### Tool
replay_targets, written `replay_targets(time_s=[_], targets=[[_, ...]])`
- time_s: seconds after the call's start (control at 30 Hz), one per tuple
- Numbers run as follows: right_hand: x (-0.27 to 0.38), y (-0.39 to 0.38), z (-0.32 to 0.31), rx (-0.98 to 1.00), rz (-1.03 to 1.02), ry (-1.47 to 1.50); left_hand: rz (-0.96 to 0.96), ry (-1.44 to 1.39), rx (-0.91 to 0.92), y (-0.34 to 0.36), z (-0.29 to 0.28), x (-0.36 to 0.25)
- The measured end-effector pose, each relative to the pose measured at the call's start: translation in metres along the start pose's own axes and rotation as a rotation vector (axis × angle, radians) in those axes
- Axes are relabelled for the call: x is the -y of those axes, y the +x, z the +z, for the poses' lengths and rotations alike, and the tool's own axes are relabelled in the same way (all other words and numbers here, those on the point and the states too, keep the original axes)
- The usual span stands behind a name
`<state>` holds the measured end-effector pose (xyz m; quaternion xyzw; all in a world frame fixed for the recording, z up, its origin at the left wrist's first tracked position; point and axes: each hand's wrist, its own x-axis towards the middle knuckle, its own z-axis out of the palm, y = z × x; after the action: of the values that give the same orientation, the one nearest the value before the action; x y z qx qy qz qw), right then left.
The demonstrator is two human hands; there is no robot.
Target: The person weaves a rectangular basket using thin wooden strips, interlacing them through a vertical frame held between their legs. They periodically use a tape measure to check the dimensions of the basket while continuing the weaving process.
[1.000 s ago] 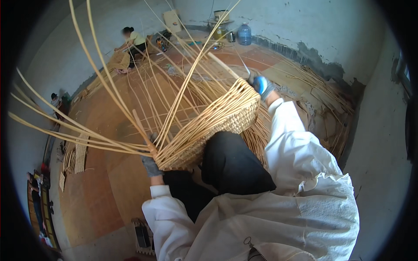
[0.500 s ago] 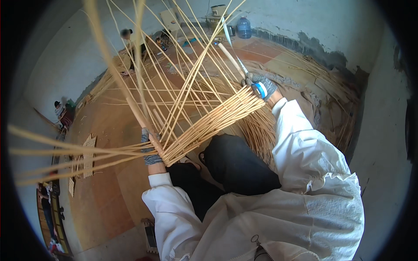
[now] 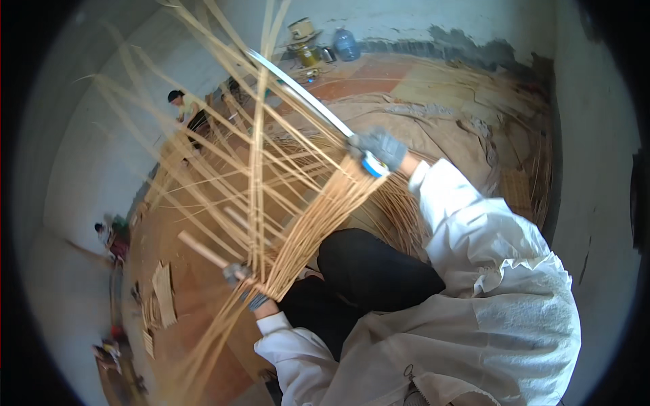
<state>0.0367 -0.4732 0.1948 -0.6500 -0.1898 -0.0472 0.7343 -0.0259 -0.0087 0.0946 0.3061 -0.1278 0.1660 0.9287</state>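
Observation:
A partly woven wicker piece (image 3: 318, 220) slants across my lap, its tight band of rods running from lower left to upper right. My left hand (image 3: 246, 285), in a grey glove, is closed round its lower left corner, beside a thick peeled stick (image 3: 203, 248). At the upper right end, my gloved right hand (image 3: 380, 147) grips a blue and white tape measure (image 3: 374, 164) against the band. Its pale tape (image 3: 301, 93) stretches out to the upper left. Long loose rods (image 3: 257, 142) fan out beyond the band, blurred at their tips.
Loose rods (image 3: 406, 220) lie in a bundle beside my knee (image 3: 379, 264). Brown cloth (image 3: 433, 139) covers the floor ahead. A blue water jug (image 3: 346, 44) stands by the far wall. One person (image 3: 193, 115) sits at the far left, another (image 3: 112, 238) farther along the wall. Flat slatted pieces (image 3: 163, 294) lie left.
The wicker piece has tilted more steeply, its left end lower and its right end shifted left. The tape and long rods have swung left with it. Both hands keep their grip.

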Motion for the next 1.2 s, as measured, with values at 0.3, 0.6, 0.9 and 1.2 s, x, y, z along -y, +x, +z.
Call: replay_targets(time_s=[0.3, 0.6, 0.9, 1.2], targets=[[-0.011, -0.04, 0.045, 0.178, -0.053, 0.248, -0.04, 0.55, -0.592, -0.11, -0.096, -0.004], [-0.237, -0.028, 0.053, -0.039, 0.563, 0.389, -0.26, 1.305, -0.349, -0.096, -0.175, 0.03], [-0.138, -0.002, 0.011, 0.355, 0.541, 0.298, -0.416, 0.573, -0.31, -0.051, -0.112, -0.008], [-0.153, 0.131, 0.108, 0.973, 0.781, -0.391, -0.226, 0.863, -0.313, 0.025, -0.1, -0.006]])
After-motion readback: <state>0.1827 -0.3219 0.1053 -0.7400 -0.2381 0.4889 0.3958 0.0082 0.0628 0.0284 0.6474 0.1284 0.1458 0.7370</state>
